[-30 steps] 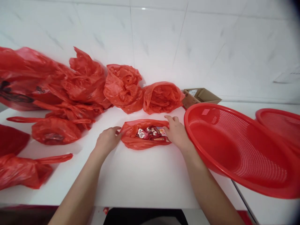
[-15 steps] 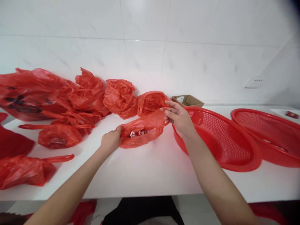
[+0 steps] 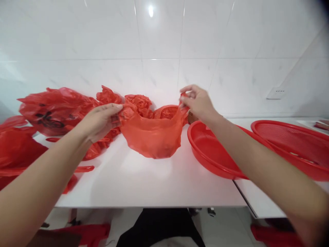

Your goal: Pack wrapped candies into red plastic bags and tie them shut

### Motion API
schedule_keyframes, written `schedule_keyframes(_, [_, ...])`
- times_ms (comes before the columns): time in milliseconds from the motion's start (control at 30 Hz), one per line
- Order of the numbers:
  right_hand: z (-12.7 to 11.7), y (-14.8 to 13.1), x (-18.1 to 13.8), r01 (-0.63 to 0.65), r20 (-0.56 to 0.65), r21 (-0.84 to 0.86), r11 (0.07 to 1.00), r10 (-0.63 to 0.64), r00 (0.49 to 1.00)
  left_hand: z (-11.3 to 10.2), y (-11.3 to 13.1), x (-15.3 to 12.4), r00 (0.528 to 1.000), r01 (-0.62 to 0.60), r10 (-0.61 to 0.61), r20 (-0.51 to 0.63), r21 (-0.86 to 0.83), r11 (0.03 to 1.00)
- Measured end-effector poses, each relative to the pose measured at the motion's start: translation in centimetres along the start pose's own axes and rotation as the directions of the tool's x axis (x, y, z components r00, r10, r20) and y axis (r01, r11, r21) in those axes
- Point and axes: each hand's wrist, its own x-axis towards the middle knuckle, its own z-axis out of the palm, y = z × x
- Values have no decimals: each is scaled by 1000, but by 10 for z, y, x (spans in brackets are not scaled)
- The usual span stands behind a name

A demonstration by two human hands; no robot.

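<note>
Hands: both raised over the white table (image 3: 154,185) with the forearms reaching forward and spread apart; each one grips an end of the same bag
Left hand (image 3: 99,120): fingers curled shut on the left edge of the red plastic bag (image 3: 153,137), thumb on top; palm faces down
Right hand (image 3: 197,103): higher up; thumb and fingertips pinch the bag's right edge, other fingers loosely bent
Since half a sec ago: bag lay low on the table with snack packets showing in its mouth; now it's lifted and stretched, packets hidden; left hand has come up too
Bag: hangs between the two hands, sagging in the middle; can't tell if its bottom touches the table
Neighbours: red mesh basket (image 3: 213,157) just right of the bag, under the right wrist; pile of red bags (image 3: 56,109) behind the left hand
</note>
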Motion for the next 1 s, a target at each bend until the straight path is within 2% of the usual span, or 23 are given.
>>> schedule_keyframes(67, [-2,0,6,12,143,-150,989,9,990,3,-3,-3,991,103,-104,78,20,994])
schedule_keyframes(133, [-6,-5,12,26,192,-217,976,17,981,6,-4,-5,979,138,-136,149,-1,990])
schedule_keyframes(200, [-11,-15,17,33,125,-192,981,-9,992,10,0,-7,983,82,-67,170,-84,993])
schedule_keyframes(267, [-14,-26,21,29,94,-148,989,-15,995,17,7,-8,989,-12,37,142,-170,985])
schedule_keyframes(333, [-14,-35,22,22,119,-103,994,-10,993,26,15,-9,984,-65,99,146,-222,973])
schedule_keyframes(400, [-11,-43,21,26,149,-55,998,-18,989,36,21,-11,972,-76,128,197,-251,965])
schedule_keyframes(500, [0,-53,17,65,207,-21,998,-59,976,52,26,-14,951,-66,129,281,-221,973])
schedule_keyframes(600, [16,-63,12,111,322,-29,993,-96,942,63,27,-16,922,25,17,386,-103,994])
schedule_keyframes(700, [35,-74,3,162,406,37,986,-163,899,71,26,-16,844,117,-158,512,112,987])
schedule_keyframes(767, [47,-77,-4,199,425,101,975,-223,877,76,24,-16,815,124,-220,536,210,970])
schedule_keyframes(867, [55,-69,-13,244,389,133,961,-277,879,79,19,-17,846,175,-229,481,154,972])
schedule_keyframes(933, [54,-53,-18,242,359,71,968,-251,899,77,15,-16,878,217,-225,423,68,974])
schedule_keyframes(1000, [51,-34,-23,232,381,-28,972,-204,902,73,11,-15,894,240,-225,387,9,971])
